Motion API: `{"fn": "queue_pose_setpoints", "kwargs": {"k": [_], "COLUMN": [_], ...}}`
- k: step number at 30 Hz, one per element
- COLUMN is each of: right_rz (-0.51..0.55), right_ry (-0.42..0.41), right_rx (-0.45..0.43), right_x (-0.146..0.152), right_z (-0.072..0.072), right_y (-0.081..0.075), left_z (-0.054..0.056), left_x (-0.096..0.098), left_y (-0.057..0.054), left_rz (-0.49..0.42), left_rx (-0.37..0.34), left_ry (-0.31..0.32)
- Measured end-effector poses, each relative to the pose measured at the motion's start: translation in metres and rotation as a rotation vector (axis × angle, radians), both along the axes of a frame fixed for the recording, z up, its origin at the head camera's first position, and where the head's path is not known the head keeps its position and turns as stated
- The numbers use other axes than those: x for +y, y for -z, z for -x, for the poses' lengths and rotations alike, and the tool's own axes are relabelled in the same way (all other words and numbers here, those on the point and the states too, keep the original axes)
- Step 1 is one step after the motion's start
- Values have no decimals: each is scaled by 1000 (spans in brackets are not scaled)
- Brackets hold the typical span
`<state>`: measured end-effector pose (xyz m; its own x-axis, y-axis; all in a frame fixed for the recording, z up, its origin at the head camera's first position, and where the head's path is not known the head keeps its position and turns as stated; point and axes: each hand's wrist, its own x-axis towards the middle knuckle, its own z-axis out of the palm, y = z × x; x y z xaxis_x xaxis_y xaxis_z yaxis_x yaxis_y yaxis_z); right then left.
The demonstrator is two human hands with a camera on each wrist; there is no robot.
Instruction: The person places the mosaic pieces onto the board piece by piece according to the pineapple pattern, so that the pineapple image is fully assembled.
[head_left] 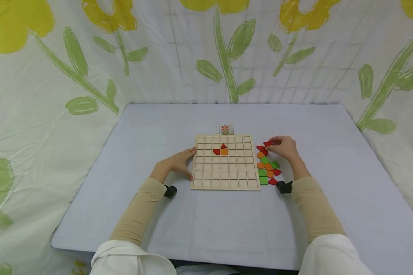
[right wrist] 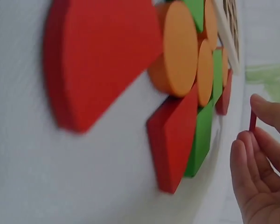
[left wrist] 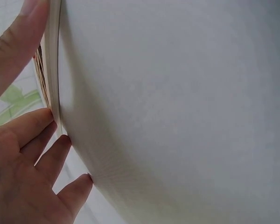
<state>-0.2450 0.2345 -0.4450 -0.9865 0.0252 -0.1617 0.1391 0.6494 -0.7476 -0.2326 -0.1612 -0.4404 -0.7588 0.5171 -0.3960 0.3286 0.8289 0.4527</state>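
Note:
On the table lies a square wooden grid board (head_left: 227, 183). An orange square tile (head_left: 224, 152) sits in one of its cells, with a red triangle (head_left: 223, 146) in the cell above and a red quarter-round tile (head_left: 216, 152) to the left. My left hand (head_left: 177, 162) touches the board's left edge, its thumb spread toward the near corner; the left wrist view shows its straight fingertips (left wrist: 86, 179) against the table. Beyond the board's right side, my right hand (head_left: 285, 148) pinches a thin red tile (right wrist: 253, 120) between thumb and fingers, over the far end of the loose tiles.
Beside the board's right edge lie several loose tiles: orange discs (head_left: 268, 167), green squares (head_left: 263, 180) and red quarter-round pieces (head_left: 273, 181). A small gridded picture card (head_left: 225, 129) lies behind the board. Flower-printed cloth (head_left: 151, 68) hangs around the pale table (head_left: 220, 225).

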Motion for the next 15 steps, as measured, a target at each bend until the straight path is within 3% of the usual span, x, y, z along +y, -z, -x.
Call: {"fn": "queue_pose_setpoints", "kwargs": {"k": [15], "right_rz": [51], "right_ry": [-137], "right_rx": [56], "right_x": [-39], "right_z": [4], "right_y": [4], "left_z": [0], "left_x": [0], "left_y": [0], "left_rz": [-7], "left_rx": [3], "left_ry": [2]}}
